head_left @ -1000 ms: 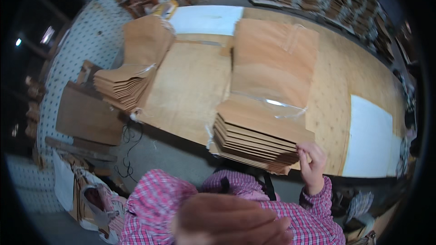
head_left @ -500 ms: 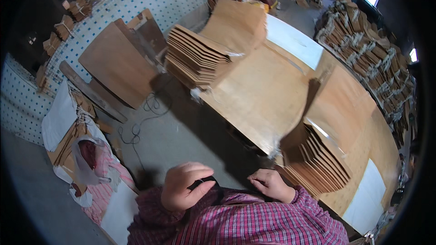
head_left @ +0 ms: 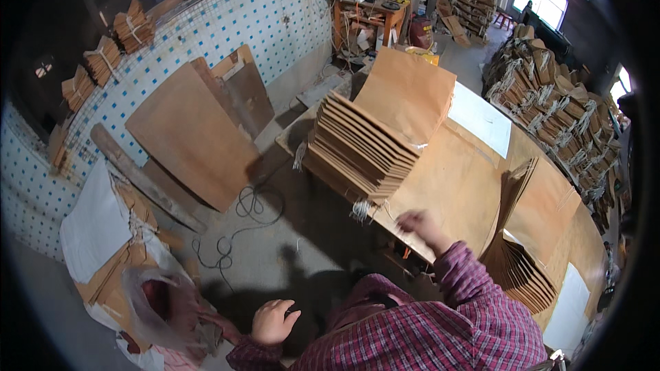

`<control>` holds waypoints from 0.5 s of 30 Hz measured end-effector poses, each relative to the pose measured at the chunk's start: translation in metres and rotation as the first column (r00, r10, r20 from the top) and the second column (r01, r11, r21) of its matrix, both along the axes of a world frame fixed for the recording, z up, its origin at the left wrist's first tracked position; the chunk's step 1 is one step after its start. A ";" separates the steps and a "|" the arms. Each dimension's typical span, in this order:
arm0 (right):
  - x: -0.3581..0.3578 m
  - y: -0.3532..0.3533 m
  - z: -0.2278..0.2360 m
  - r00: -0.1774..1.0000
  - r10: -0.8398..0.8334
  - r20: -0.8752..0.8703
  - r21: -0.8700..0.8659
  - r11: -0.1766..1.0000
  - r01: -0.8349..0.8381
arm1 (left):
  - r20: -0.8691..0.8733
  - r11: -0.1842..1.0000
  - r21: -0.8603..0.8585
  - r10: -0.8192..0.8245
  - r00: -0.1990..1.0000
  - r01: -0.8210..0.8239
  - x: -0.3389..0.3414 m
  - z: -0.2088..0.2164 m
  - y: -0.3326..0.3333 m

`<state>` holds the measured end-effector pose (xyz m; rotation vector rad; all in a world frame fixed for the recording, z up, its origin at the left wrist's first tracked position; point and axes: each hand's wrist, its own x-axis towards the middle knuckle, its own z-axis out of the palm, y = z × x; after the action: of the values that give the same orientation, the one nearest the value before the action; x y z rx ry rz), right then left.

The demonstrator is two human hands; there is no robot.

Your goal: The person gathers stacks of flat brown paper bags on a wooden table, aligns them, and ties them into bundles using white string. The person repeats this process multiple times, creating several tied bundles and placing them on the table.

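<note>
My left hand (head_left: 273,321) hangs over the floor at the lower middle, thumb apart from loosely bent fingers, holding nothing. Reaching over the near table edge, my right hand (head_left: 423,228) is blurred, its fingers bent, so its grip is unclear. Closest to it is a tuft of white string (head_left: 360,210) at the table corner, below a fanned stack of brown paper sheets (head_left: 364,144). A large brown sheet (head_left: 407,93) lies on top of that stack. Farther right stands a second fanned brown paper stack (head_left: 526,271) on the wooden table (head_left: 447,185).
White sheets (head_left: 481,117) lie on the table. Tied paper bundles (head_left: 550,96) are piled at the right. Brown boards (head_left: 192,137) lean on the tiled wall; a black cord (head_left: 258,209) loops on the floor. A plastic bag (head_left: 158,295) sits on the low pile at left.
My right hand has moved away from my body, out over the table edge toward the far stack. My left hand has dropped lower. The view has turned with my body.
</note>
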<state>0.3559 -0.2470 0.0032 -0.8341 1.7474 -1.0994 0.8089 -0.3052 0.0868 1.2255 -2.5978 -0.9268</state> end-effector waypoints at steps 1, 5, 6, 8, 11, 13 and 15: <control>-0.032 -0.018 0.000 0.955 -0.203 0.216 -0.179 0.953 0.243 | -0.014 0.999 0.017 -0.030 0.999 0.030 -0.009 0.009 -0.024; -0.169 -0.091 -0.007 0.807 -0.561 0.185 -0.188 0.786 0.589 | -0.178 0.979 -0.199 -0.065 0.982 0.029 -0.077 0.057 -0.132; -0.197 -0.111 -0.017 0.769 -0.628 0.122 -0.155 0.753 0.639 | -0.215 0.970 -0.241 -0.086 0.973 0.032 -0.102 0.070 -0.163; -0.248 -0.146 -0.048 0.707 -0.702 0.086 0.032 0.711 0.702 | -0.311 0.951 -0.307 -0.140 0.940 0.040 -0.157 0.094 -0.228; -0.297 -0.180 -0.119 0.705 -0.677 0.212 0.221 0.736 0.640 | -0.371 0.960 -0.245 -0.219 0.902 0.132 -0.264 0.121 -0.340; -0.318 -0.196 -0.168 0.631 -0.690 0.355 0.103 0.699 0.707 | -0.272 0.965 -0.169 -0.243 0.931 0.202 -0.346 0.129 -0.411; -0.339 -0.209 -0.197 0.554 -0.697 0.455 0.106 0.660 0.744 | -0.088 0.953 -0.106 -0.293 0.952 0.283 -0.433 0.127 -0.475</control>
<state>0.0173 -0.4556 -0.1935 0.1936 1.6300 -1.7675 0.3757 -0.7801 0.2142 0.7664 -2.7472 -0.8756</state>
